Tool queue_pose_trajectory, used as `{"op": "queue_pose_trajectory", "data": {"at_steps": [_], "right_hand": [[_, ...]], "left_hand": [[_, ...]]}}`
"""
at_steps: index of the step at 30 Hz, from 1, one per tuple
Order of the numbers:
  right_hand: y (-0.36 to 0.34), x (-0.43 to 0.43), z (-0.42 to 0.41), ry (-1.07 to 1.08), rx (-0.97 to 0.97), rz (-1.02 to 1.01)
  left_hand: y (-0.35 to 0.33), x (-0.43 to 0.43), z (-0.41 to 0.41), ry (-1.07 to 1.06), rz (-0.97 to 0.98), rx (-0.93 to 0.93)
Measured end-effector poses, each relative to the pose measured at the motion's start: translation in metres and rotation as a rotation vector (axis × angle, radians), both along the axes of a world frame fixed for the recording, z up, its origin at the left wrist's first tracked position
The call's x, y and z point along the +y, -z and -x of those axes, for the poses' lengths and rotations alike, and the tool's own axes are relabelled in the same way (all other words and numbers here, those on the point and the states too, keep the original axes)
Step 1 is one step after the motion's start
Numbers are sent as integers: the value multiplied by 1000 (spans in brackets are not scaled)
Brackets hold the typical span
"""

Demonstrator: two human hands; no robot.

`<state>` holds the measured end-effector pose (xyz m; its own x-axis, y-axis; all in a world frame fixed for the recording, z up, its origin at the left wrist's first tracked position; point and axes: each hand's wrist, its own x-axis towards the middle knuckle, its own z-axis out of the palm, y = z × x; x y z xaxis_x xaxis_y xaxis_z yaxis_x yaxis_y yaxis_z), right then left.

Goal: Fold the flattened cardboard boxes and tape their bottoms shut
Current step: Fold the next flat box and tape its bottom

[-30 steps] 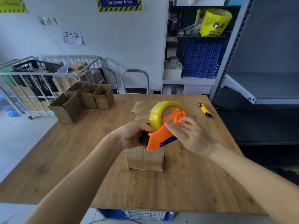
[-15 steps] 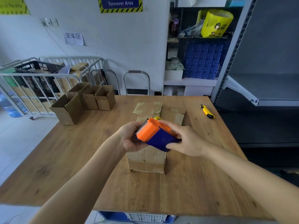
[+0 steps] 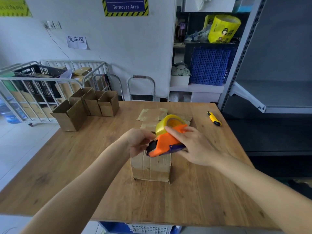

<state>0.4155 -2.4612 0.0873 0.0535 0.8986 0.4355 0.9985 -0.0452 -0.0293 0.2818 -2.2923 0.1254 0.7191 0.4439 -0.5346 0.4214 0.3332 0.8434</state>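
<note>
A folded cardboard box (image 3: 151, 168) stands on the wooden table (image 3: 67, 166) in front of me. Just above its top I hold an orange and blue tape dispenser (image 3: 166, 143) carrying a yellow tape roll (image 3: 169, 123). My right hand (image 3: 194, 146) grips the dispenser's body from the right. My left hand (image 3: 137, 141) pinches at the dispenser's black front end, fingers curled. Flattened cardboard boxes (image 3: 152, 115) lie behind the box, partly hidden by the dispenser.
Three open folded boxes (image 3: 84, 107) stand at the table's far left. A yellow utility knife (image 3: 214, 118) lies at the far right. Metal cage carts (image 3: 42, 88) sit left of the table, shelving (image 3: 270, 90) to the right.
The dispenser has turned in my hands: half a second ago its orange and blue body faced me, now the yellow roll shows on top again. Both hands stay on it.
</note>
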Motion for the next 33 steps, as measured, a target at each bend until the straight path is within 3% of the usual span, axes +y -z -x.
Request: {"op": "queue_pose_trajectory", "data": {"at_steps": [2, 6, 13, 16, 20, 24, 30, 33], "right_hand": [[5, -1, -3, -39, -134, -58], [10, -8, -13, -82, -205, -40], [11, -19, -33, -19, -240, -4], [6, -21, -34, 60, -100, 161], [-8, -20, -24, 142, 309, 373], [-12, -25, -20, 123, 586, 441], [-13, -30, -18, 80, 770, 438], [-16, -33, -19, 82, 814, 460]], "left_hand": [[-1, 6, 0, -51, -100, -9], [-3, 7, 9, 68, -87, 18], [-4, 11, 25, 87, 171, -8], [0, 11, 30, 57, 135, -58], [4, 12, 28, -7, 175, -156], [8, 12, 27, 13, 105, -165], [10, 2, 18, -16, 102, -197], [6, 0, 15, 55, -110, -106]]}}
